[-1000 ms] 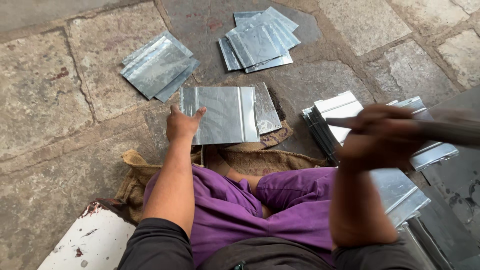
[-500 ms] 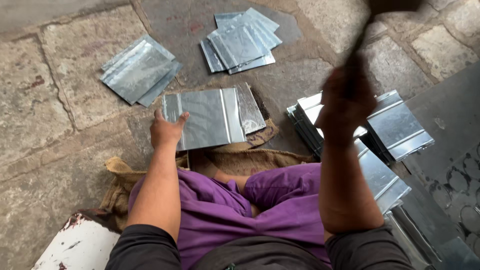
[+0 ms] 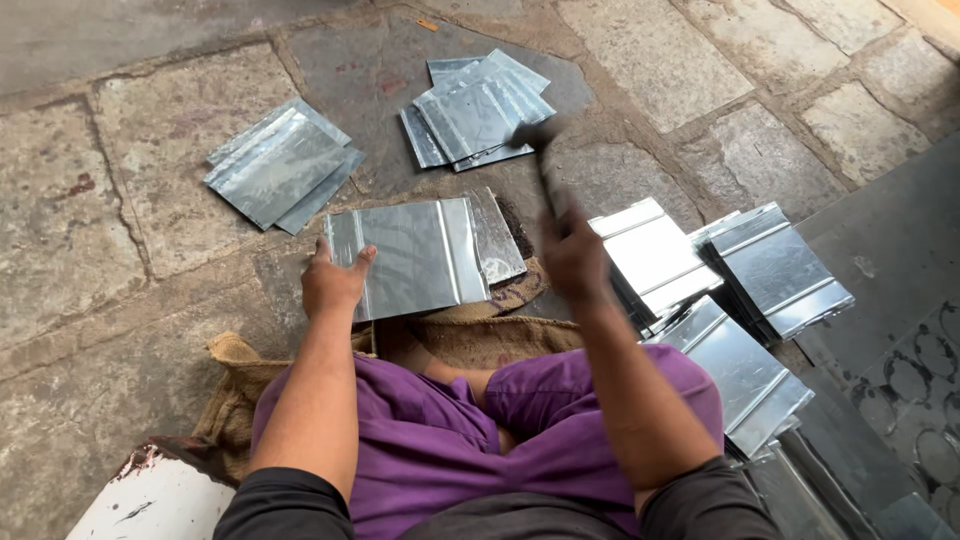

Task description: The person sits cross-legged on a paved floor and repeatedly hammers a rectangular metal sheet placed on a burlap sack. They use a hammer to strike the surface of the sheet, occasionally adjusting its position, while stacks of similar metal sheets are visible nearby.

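Observation:
A shiny folded metal sheet (image 3: 412,257) lies on the stone floor in front of my crossed legs. My left hand (image 3: 335,281) presses down on the sheet's left edge, fingers spread over it. My right hand (image 3: 571,251) grips the handle of a hammer (image 3: 541,150), blurred by motion, its head raised above the sheet's right side. A second darker sheet (image 3: 497,235) sticks out from under the right edge.
Stacks of metal sheets lie at the far left (image 3: 279,165), far centre (image 3: 478,110) and right (image 3: 745,290). A burlap sack (image 3: 470,335) is under me. A white container (image 3: 150,500) sits at the lower left. Dark slab (image 3: 890,260) at right.
My right hand has swung the hammer from the right side up and then down toward the sheet's right edge. My left hand has stayed on the sheet.

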